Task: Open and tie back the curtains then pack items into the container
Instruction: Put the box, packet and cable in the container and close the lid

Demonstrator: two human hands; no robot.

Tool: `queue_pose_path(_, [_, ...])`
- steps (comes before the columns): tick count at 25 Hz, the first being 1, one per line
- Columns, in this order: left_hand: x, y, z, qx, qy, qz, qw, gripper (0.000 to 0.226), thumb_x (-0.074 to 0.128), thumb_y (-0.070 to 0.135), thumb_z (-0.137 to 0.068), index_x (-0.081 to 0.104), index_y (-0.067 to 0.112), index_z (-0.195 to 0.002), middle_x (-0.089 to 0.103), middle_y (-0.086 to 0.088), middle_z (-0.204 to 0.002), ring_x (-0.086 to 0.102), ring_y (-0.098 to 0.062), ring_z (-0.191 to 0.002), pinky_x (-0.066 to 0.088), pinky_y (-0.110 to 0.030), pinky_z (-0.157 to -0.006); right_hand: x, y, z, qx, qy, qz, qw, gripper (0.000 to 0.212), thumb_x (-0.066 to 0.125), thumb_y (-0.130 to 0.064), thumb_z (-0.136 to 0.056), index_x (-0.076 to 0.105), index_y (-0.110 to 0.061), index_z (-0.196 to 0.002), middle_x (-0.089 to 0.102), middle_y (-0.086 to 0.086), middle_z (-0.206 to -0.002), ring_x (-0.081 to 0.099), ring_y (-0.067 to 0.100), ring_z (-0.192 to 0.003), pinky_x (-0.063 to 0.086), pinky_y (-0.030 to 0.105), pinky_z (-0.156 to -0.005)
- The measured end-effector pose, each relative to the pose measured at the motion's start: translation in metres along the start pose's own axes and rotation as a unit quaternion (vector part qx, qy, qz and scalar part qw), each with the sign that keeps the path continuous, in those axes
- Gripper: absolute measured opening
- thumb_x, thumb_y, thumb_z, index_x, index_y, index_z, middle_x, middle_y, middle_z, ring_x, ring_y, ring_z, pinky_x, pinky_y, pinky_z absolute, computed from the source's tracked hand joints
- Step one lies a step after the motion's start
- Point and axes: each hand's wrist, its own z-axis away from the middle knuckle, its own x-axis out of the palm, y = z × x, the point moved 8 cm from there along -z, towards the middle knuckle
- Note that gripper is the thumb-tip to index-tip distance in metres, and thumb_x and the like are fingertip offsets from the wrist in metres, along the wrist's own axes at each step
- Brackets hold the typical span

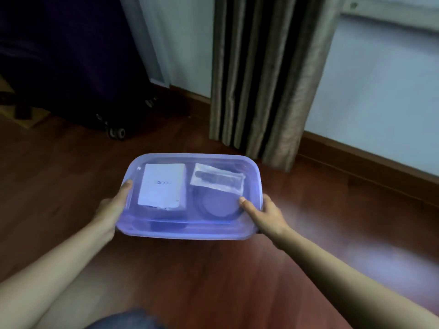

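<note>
A translucent purple plastic container (pixel 190 230) with its lid on is held above the wooden floor. Through the lid I see a white box (pixel 161 185), a clear packet with a dark item (pixel 217 178) and a round dark object (pixel 213 205). My left hand (pixel 114 205) grips the container's left edge, thumb on the lid. My right hand (pixel 263 214) grips the right edge, thumb on top as well. The grey-brown curtain (pixel 266 79) hangs gathered in folds beyond the container, reaching the floor.
A dark purple suitcase (pixel 78 67) on wheels stands at the back left. A pale wall with a brown baseboard (pixel 370 160) runs along the right. Red-brown wooden floor (pixel 213 281) lies all around. My knee in blue fabric (pixel 123 321) shows at the bottom.
</note>
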Motion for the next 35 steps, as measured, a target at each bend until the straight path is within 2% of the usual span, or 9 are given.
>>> queue_pose_path(3, [-0.024, 0.017, 0.018, -0.053, -0.022, 0.188, 0.980, 0.058, 0.056, 0.062, -0.080, 0.057, 0.022, -0.122, 0.055, -0.011, -0.135, 0.060, -0.024, -0.102, 0.049, -0.038, -0.082, 0.034, -0.056, -0.009, -0.002, -0.005, 0.012, 1.000, 0.049, 0.059, -0.070, -0.064, 0.052, -0.035, -0.098, 0.063, -0.011, -0.098, 0.064, 0.019, -0.093, 0.057, 0.046, -0.079])
queue_pose_path(7, [-0.005, 0.008, 0.025, -0.185, -0.093, 0.326, 0.922, 0.077, 0.054, 0.059, -0.082, 0.025, 0.027, -0.146, 0.028, -0.021, -0.150, 0.037, -0.048, -0.129, 0.034, -0.061, -0.101, 0.076, -0.097, -0.032, 0.023, -0.008, -0.008, 1.000, 0.060, 0.055, -0.075, -0.057, 0.052, -0.033, -0.099, 0.063, -0.005, -0.102, 0.064, 0.024, -0.094, 0.056, 0.047, -0.080])
queue_pose_path(13, [0.033, 0.044, -0.029, -0.128, -0.057, 0.373, 0.917, 0.036, 0.063, 0.018, -0.087, 0.052, 0.014, -0.121, 0.056, -0.012, -0.125, 0.054, -0.028, -0.116, 0.048, -0.041, -0.075, 0.112, -0.113, -0.085, 0.034, -0.036, -0.015, 0.999, 0.079, 0.057, -0.076, -0.060, 0.052, -0.026, -0.121, 0.065, -0.001, -0.113, 0.064, 0.022, -0.101, 0.054, 0.044, -0.088])
queue_pose_path(16, [0.049, 0.047, -0.068, -0.134, -0.053, 0.369, 0.918, 0.040, 0.062, 0.019, -0.089, 0.051, 0.010, -0.126, 0.055, -0.013, -0.126, 0.056, -0.026, -0.108, 0.049, -0.040, -0.076, 0.125, -0.129, -0.107, -0.012, -0.002, 0.085, 0.996, 0.086, 0.056, -0.062, -0.080, 0.025, -0.013, -0.144, 0.045, 0.013, -0.141, 0.048, 0.031, -0.125, 0.044, 0.044, -0.101])
queue_pose_path(19, [0.062, 0.054, -0.100, -0.126, -0.065, 0.363, 0.921, 0.041, 0.059, 0.022, -0.091, 0.050, 0.009, -0.128, 0.058, -0.015, -0.122, 0.061, -0.026, -0.096, 0.052, -0.038, -0.067, 0.152, -0.164, -0.088, -0.226, 0.048, 0.309, 0.922, 0.090, 0.042, -0.062, -0.086, 0.005, -0.011, -0.150, 0.003, 0.013, -0.158, 0.003, 0.027, -0.146, 0.008, 0.041, -0.118])
queue_pose_path(21, [0.071, 0.062, -0.117, -0.114, -0.073, 0.354, 0.925, 0.035, 0.056, 0.024, -0.092, 0.052, 0.011, -0.124, 0.059, -0.013, -0.120, 0.061, -0.024, -0.090, 0.052, -0.039, -0.066, 0.180, -0.172, -0.085, -0.319, -0.031, 0.408, 0.855, 0.080, 0.039, -0.058, -0.090, 0.008, -0.016, -0.150, -0.006, 0.008, -0.159, -0.014, 0.020, -0.142, -0.006, 0.039, -0.116])
queue_pose_path(23, [0.080, 0.071, -0.130, -0.103, -0.082, 0.335, 0.933, 0.032, 0.056, 0.024, -0.092, 0.053, 0.012, -0.122, 0.060, -0.013, -0.117, 0.061, -0.024, -0.092, 0.051, -0.039, -0.068, 0.191, -0.159, -0.102, -0.306, -0.097, 0.473, 0.821, 0.069, 0.040, -0.046, -0.095, 0.007, -0.021, -0.150, -0.008, 0.006, -0.159, -0.015, 0.021, -0.144, -0.003, 0.041, -0.119])
queue_pose_path(27, [0.095, 0.101, -0.150, -0.080, -0.113, 0.315, 0.939, 0.037, 0.062, 0.023, -0.089, 0.055, 0.005, -0.120, 0.064, -0.012, -0.107, 0.064, -0.022, -0.087, 0.057, -0.032, -0.057, 0.182, -0.159, -0.129, -0.277, -0.093, 0.503, 0.814, 0.070, 0.043, -0.017, -0.096, -0.001, -0.026, -0.150, -0.008, 0.008, -0.159, -0.009, 0.028, -0.146, 0.000, 0.039, -0.117])
queue_pose_path(35, [0.131, 0.143, -0.160, -0.052, -0.157, 0.328, 0.930, 0.028, 0.055, 0.008, -0.088, 0.057, 0.007, -0.116, 0.061, -0.017, -0.123, 0.061, -0.029, -0.110, 0.051, -0.040, -0.096, 0.174, -0.168, -0.175, -0.216, -0.112, 0.523, 0.817, 0.086, 0.051, -0.012, -0.089, -0.010, -0.020, -0.149, -0.017, 0.015, -0.156, -0.016, 0.034, -0.143, -0.002, 0.041, -0.117])
